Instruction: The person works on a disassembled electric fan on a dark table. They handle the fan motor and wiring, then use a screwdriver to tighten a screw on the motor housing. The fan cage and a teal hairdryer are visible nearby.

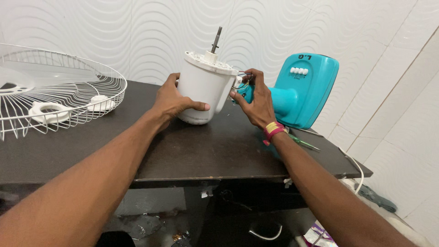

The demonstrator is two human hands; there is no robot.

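Holding a white fan motor housing (204, 89) upright on the dark table (192, 153), fan in pieces.
Head view: left hand (173, 99) wraps the housing; right hand (256, 99) pinches wires (243, 80) at its side. 1 wire guard (55, 91) lies detached; teal base (304, 89) is apart, unassembled.

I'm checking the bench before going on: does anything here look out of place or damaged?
The fan is in pieces. The white motor housing, held by the left hand, has loose wires showing at its side by the right hand. The wire guard lies apart; the teal base lies tipped over.
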